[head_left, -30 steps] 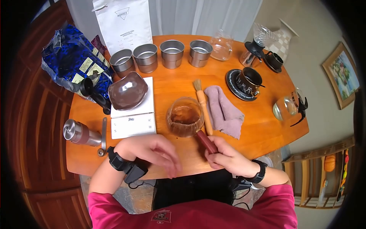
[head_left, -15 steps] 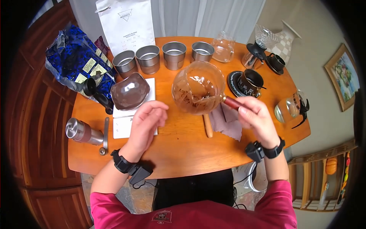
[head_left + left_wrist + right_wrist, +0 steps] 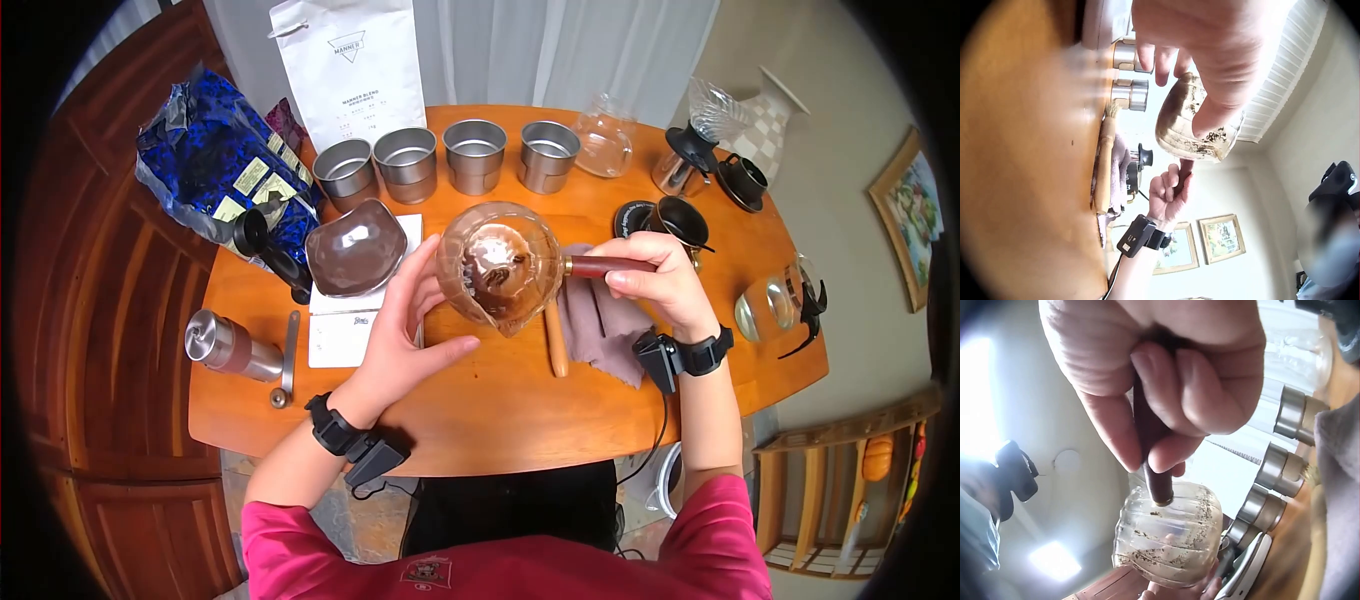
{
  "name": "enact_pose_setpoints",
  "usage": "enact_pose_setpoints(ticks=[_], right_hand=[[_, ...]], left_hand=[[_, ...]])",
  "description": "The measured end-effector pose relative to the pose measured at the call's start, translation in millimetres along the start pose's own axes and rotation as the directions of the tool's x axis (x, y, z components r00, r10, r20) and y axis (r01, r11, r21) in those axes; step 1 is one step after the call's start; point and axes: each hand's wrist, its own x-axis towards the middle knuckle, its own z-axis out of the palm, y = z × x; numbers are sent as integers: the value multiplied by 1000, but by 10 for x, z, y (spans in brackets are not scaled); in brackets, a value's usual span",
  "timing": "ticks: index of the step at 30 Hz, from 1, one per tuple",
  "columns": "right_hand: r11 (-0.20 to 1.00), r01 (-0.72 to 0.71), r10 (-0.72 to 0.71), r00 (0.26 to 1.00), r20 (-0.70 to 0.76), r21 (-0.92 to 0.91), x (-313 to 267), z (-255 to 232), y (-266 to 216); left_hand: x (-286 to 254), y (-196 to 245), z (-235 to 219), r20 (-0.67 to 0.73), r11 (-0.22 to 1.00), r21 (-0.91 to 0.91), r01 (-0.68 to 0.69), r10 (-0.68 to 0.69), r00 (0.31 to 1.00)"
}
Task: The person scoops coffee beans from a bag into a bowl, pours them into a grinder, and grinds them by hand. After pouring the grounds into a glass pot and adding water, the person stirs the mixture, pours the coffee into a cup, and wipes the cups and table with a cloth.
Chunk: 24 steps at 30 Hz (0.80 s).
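My right hand (image 3: pixel 655 280) grips the dark red wooden handle (image 3: pixel 605 266) of a ribbed glass pot (image 3: pixel 485 290) with a pouring lip. Its fingers curl round the handle in the right wrist view. The pot is raised over the table; dark bits cling to its inner wall (image 3: pixel 1169 540). At the pot's left side is my left hand (image 3: pixel 400 330), fingers extended and thumb spread apart, fingertips right by the glass. Below the pot lie a wooden-handled brush (image 3: pixel 557 345) and a mauve cloth (image 3: pixel 605 335).
On the left, a brown dish (image 3: pixel 357 250) sits on a white scale (image 3: pixel 340 345), beside a steel grinder (image 3: pixel 235 345). Several metal cups (image 3: pixel 475 157) line the back. A black cup (image 3: pixel 682 218) and a glass server (image 3: pixel 765 310) stand to the right.
My right hand has lifted the pot off the table area and turned it, its handle now pointing right. My left hand has risen from near the table's front edge to the pot's left side.
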Motion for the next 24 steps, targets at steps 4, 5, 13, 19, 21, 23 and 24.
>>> enact_pose_setpoints(ticks=[4, 5, 13, 19, 21, 23, 24], right_hand=[[986, 93, -106, 991, -86, -141, -53, 55, 27], [986, 86, -103, 988, -118, -139, -74, 66, 26], [1000, -28, 28, 985, -172, 7, -136, -84, 61], [940, -164, 191, 979, -64, 299, -81, -29, 149], [958, -128, 167, 976, -139, 255, -69, 31, 138], [971, -101, 144, 971, -193, 219, -83, 48, 110], [974, -91, 135, 968, -210, 206, -98, 45, 89]], left_hand=[[30, -27, 65, -33, 996, -87, 27, -30, 999], [35, -27, 85, -41, 993, -114, 43, -48, 998], [77, -51, 183, -4, 933, -232, 277, -285, 958], [76, -52, 276, -153, 865, -390, 314, -397, 905], [104, -22, 285, -151, 866, -433, 251, -344, 927], [133, -35, 278, -116, 902, -376, 210, -271, 955], [139, -41, 271, -98, 918, -348, 188, -235, 967]])
